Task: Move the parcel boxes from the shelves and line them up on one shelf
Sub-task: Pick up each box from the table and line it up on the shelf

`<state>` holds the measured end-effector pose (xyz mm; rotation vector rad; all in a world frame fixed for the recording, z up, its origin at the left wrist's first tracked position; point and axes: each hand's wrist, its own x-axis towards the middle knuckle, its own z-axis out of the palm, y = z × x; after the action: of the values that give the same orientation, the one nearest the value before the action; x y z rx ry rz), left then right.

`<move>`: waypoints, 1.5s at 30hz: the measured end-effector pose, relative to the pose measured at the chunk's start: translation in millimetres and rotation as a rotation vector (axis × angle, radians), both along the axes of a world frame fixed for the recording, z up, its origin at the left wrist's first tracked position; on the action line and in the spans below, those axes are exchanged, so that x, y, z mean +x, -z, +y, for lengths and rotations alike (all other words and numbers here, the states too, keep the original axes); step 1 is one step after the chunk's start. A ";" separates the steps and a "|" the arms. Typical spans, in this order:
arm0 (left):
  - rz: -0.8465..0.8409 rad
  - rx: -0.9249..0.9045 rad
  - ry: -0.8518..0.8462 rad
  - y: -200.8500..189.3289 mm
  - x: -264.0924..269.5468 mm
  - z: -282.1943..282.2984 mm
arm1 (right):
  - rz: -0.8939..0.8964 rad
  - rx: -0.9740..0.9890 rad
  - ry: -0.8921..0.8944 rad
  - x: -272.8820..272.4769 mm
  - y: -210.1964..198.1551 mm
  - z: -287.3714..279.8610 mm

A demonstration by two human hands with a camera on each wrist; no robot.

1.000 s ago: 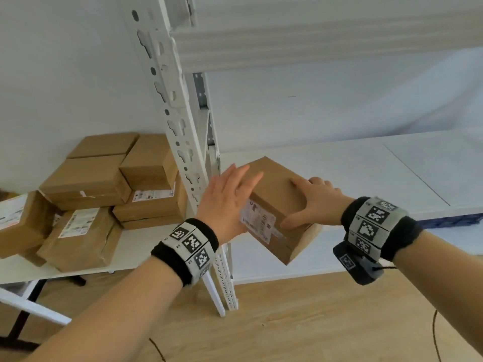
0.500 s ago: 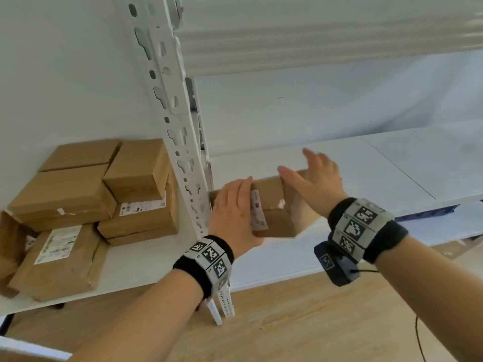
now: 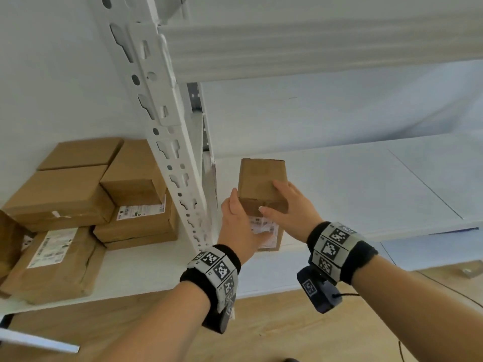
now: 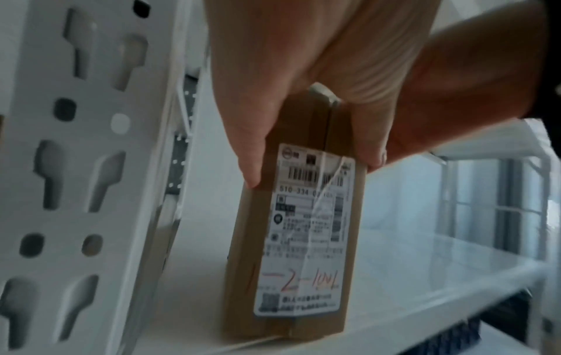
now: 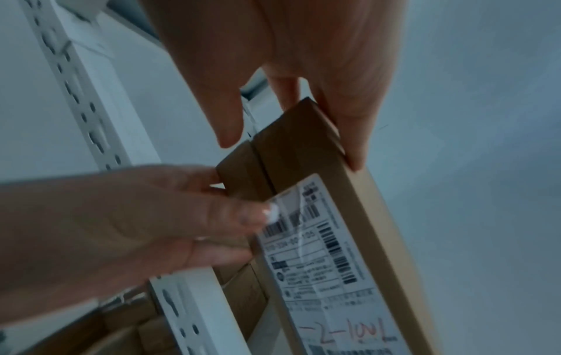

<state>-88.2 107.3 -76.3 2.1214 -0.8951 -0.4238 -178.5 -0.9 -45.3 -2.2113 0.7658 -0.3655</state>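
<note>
A brown parcel box [image 3: 261, 176] with a white shipping label stands upright on its narrow end on the white shelf [image 3: 352, 184], close to the front edge and just right of the upright post. My left hand [image 3: 239, 226] grips its near left edge, thumb on the labelled face. My right hand [image 3: 290, 205] holds its upper right side, thumb across the front. In the left wrist view the box [image 4: 303, 240] touches the shelf board under my left hand [image 4: 303, 108]. In the right wrist view my right hand [image 5: 288, 144] straddles the top corner of the box [image 5: 303, 149].
A perforated white upright post [image 3: 167, 126] stands just left of the box. Several stacked brown parcels [image 3: 78, 192] lie on the shelf left of the post. An upper shelf [image 3: 313, 48] hangs overhead. Bare shelf board stretches to the right; wooden floor lies below.
The box went from tilted in the air in front of the shelf to standing on end on the shelf board. Both hands moved forward with it and shifted their hold.
</note>
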 end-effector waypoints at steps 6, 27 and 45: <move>-0.045 -0.018 -0.082 -10.7 28.5 -8.4 | -0.028 -0.058 -0.084 25.2 12.4 -17.1; -0.255 0.415 -0.172 -39.7 30.5 -22.0 | -0.031 -0.017 -0.234 70.5 8.7 -40.8; -0.246 0.380 -0.184 -46.8 23.9 -16.9 | 0.050 -0.056 -0.202 73.5 5.2 -36.4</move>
<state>-64.3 90.4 -29.5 2.6237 -0.7908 -0.2548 -105.0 -37.3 -50.6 -2.3336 0.5569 -0.2342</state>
